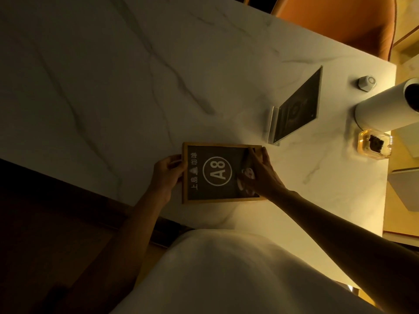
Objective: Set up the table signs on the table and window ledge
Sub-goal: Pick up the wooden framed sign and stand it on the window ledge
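Observation:
A wood-framed dark table sign point(210, 173) marked "A8" lies over the near edge of the white marble table point(113, 75). My left hand point(166, 175) grips its left frame edge. My right hand point(260, 173) holds its right side, fingers over the face. A second sign, a clear acrylic stand point(294, 112) with a dark card, stands upright to the right on the table.
At the table's right end stand a white cylindrical lamp point(385, 105), a small grey knob-like object point(367, 82) and a glass ashtray point(374, 145) with dark contents. An orange chair point(340, 19) sits at the far side. My white garment fills the bottom.

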